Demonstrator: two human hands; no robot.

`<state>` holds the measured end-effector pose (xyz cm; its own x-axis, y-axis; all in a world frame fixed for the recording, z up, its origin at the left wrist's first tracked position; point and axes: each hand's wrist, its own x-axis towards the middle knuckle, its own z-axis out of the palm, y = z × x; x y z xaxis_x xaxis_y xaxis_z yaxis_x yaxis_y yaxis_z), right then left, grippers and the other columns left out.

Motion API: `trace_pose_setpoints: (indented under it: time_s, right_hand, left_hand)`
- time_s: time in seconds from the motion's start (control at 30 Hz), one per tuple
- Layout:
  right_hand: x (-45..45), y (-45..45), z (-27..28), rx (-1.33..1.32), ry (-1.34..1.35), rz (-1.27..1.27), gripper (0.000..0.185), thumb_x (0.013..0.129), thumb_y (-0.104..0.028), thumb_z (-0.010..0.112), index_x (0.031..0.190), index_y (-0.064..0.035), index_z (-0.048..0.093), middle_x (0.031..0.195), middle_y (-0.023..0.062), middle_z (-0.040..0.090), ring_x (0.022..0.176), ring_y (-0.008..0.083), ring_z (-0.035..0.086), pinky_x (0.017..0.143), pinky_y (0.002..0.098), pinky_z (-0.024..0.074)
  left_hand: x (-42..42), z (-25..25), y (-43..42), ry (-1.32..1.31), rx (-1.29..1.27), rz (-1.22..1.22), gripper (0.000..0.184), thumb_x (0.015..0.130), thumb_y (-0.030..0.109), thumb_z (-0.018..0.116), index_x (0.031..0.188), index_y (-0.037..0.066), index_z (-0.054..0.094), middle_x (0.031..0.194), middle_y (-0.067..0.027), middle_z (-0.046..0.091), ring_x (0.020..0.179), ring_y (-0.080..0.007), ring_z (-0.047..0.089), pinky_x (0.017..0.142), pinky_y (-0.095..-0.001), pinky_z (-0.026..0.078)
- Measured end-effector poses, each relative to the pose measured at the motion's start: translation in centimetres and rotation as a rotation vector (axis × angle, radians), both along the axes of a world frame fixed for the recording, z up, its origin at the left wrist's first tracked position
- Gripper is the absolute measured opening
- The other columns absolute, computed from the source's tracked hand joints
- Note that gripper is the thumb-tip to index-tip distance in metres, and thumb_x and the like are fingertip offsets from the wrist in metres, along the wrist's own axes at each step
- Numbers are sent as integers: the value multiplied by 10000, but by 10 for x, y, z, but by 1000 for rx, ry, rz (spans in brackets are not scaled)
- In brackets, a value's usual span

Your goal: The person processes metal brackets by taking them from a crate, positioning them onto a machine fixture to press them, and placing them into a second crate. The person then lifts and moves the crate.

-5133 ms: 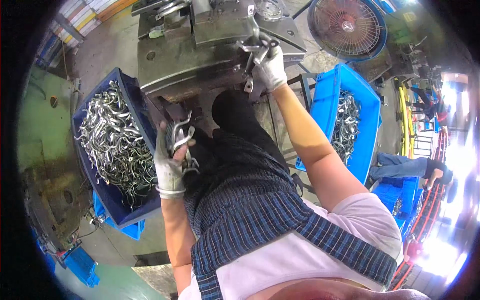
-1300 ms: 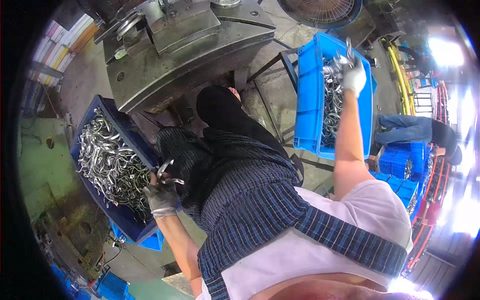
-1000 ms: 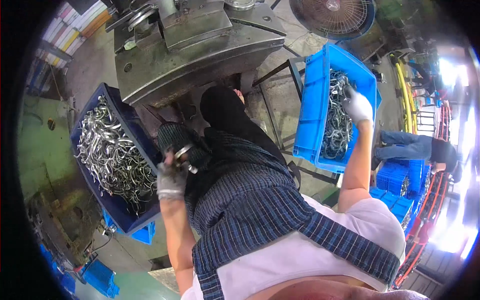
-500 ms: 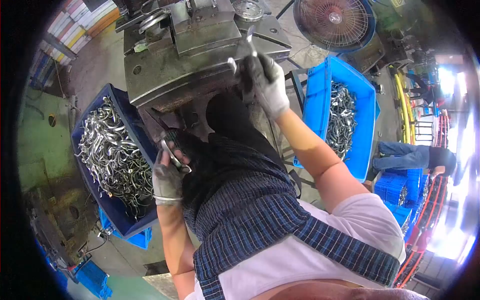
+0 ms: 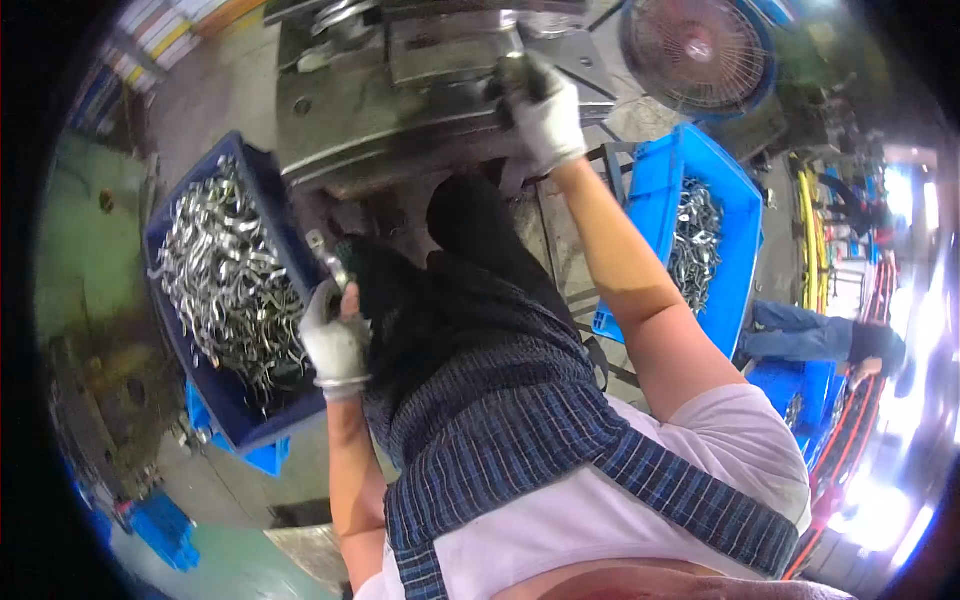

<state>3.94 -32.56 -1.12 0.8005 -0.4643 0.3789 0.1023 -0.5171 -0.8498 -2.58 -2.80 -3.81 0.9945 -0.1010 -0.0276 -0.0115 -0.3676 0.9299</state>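
At far left, a small blue crate (image 5: 163, 530) sits low on a workshop floor. Just above and to its right, a dark blue bin (image 5: 246, 433) stands tilted in the view, heaped with curved metal parts (image 5: 230, 275), bright toward the top of the pile and darker toward the bottom. Beside the bin's inner wall, a worker's gloved left hand (image 5: 337, 338) is closed on a metal piece (image 5: 329, 258), which juts past the fingers over the worker's dark trousers (image 5: 478, 250). At center, a heavy steel surface (image 5: 345, 112) spans the top of the scene, a striped apron (image 5: 500, 430) over a white shirt (image 5: 555, 525) below it. The gloved right hand (image 5: 546, 112) reaches over the surface's edge, well apart from the left, its dark-palmed fingers closed around a second metal piece (image 5: 510, 40); blur softens the outline of both, and it is unclear whether that piece touches the surface. To the right, a bright blue bin (image 5: 737, 285) holds more metal parts (image 5: 695, 240), with a round fan (image 5: 697, 50) above it. At far right, another person in blue jeans (image 5: 797, 333) bends beside stacked blue crates (image 5: 775, 383), near upright yellow tubes (image 5: 808, 235) and long red rails (image 5: 850, 440).
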Motion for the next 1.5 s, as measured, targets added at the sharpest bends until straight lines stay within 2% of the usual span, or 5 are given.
trace_pose_setpoints:
  time_s: [0.53,0.73,0.8,1.0,1.5]
  right_hand:
    - [-57,109,-30,139,398,674,323,731,39,474,1049,-6,511,804,154,582,708,176,565,644,271,436]
    - [-49,19,11,-820,133,32,258,832,-54,448,1080,16,462,940,119,567,812,173,551,681,265,469]
    - [-33,0,-2,-448,154,-159,388,740,-9,475,1126,11,447,1022,169,521,905,242,518,796,314,414]
    - [-4,3,-3,231,-20,-31,205,821,-16,421,993,5,530,824,35,566,735,91,493,691,208,398]
    - [-13,-11,-10,-137,113,-115,348,746,-33,540,1081,30,468,980,130,524,895,203,488,809,292,374]
  left_hand:
    - [-1,20,-16,434,-645,-118,245,817,117,506,1024,-11,532,712,-52,589,528,-135,525,467,-268,420]
    - [26,-70,105,178,630,123,404,757,216,545,1145,123,478,811,-197,593,721,-324,579,641,-393,459]
    - [37,-97,110,272,1097,-45,616,711,281,588,1252,130,335,954,-188,548,838,-336,555,729,-407,446]
    - [67,-172,130,515,913,-112,737,695,185,622,1308,122,219,1307,-273,185,1052,-359,454,867,-349,404]
    - [81,-178,144,530,1018,-115,578,742,130,503,1277,213,299,991,-172,566,891,-317,559,743,-414,441]
